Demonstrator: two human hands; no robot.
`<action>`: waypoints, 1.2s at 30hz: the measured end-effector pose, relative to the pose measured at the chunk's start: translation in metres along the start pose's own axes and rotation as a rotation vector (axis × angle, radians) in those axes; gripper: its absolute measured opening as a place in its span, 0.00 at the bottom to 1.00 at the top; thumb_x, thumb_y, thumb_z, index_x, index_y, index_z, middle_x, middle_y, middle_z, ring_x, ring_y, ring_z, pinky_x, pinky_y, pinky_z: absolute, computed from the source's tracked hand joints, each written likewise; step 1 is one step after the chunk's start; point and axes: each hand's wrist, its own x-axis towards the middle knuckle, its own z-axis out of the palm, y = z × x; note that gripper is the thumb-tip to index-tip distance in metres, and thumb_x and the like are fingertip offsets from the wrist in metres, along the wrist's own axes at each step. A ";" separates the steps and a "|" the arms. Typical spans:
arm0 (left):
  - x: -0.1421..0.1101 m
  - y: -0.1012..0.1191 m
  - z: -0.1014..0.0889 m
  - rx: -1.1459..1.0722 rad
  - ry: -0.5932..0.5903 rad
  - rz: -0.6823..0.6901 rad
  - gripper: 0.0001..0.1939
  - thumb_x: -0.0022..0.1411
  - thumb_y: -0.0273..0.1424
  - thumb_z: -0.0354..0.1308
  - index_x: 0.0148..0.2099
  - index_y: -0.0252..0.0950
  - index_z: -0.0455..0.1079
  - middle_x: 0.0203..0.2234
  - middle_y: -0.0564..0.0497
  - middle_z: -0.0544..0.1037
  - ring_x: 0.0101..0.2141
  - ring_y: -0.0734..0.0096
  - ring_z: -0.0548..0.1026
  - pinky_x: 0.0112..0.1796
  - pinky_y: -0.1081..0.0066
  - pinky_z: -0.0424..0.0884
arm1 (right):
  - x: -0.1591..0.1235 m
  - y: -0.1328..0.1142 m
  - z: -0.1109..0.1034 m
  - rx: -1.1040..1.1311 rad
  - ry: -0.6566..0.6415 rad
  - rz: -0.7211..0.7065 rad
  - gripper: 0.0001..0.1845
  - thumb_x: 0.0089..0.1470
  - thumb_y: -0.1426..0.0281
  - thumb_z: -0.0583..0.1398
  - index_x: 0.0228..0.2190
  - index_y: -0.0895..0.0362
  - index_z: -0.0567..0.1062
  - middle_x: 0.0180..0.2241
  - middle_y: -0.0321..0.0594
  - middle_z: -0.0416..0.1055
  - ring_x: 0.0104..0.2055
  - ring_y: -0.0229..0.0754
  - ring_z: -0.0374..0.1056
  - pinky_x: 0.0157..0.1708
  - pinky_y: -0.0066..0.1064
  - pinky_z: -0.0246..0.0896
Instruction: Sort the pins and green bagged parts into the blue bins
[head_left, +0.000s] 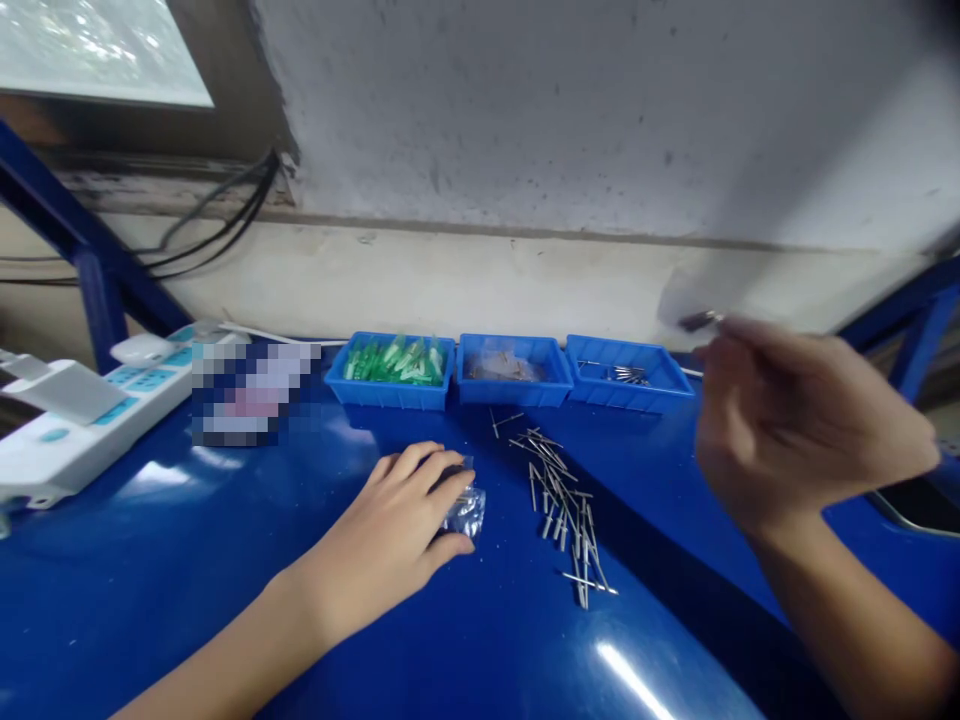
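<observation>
My left hand point(409, 510) lies on the blue table with its fingers curled over a small clear plastic bag point(466, 513). What the bag contains is mostly hidden under the fingers. Raised at the right, my right hand point(802, 420) is blurred and pinches another small clear bag point(679, 300) with dark brown pieces in it, too blurred to name. Between the hands, a loose pile of silver blind rivets point(559, 490) is strewn over the table, their long thin pins pointing various ways.
Along the wall stand a blue bin of green and pale plastic pieces point(390, 398), a blue bin of small bags point(514, 393) and a blue bin of rivets point(630, 395). A white power strip point(67, 450) with plugs lies left, beside a pixelated object point(251, 395). A dark flat object point(919, 505) lies right.
</observation>
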 end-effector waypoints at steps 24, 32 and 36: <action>0.006 0.019 0.004 -0.635 0.167 0.035 0.11 0.66 0.35 0.47 0.41 0.38 0.69 0.32 0.50 0.73 0.35 0.68 0.69 0.39 0.67 0.67 | -0.067 -0.046 0.012 0.634 -0.593 -0.106 0.23 0.52 0.82 0.55 0.49 0.54 0.68 0.36 0.41 0.74 0.39 0.41 0.70 0.39 0.37 0.68; 0.010 0.014 -0.002 -0.839 0.217 -0.148 0.06 0.64 0.29 0.50 0.35 0.35 0.66 0.22 0.53 0.72 0.23 0.76 0.70 0.23 0.77 0.68 | -0.069 -0.049 0.013 0.509 -0.643 -0.334 0.18 0.51 0.82 0.55 0.43 0.56 0.73 0.38 0.40 0.76 0.50 0.47 0.64 0.44 0.44 0.63; 0.003 0.016 0.002 -0.466 0.498 0.117 0.07 0.59 0.20 0.54 0.38 0.36 0.67 0.28 0.52 0.73 0.29 0.74 0.71 0.32 0.72 0.70 | -0.063 -0.057 0.013 0.565 -0.731 -0.004 0.07 0.53 0.75 0.57 0.32 0.56 0.75 0.33 0.39 0.74 0.42 0.44 0.66 0.52 0.47 0.56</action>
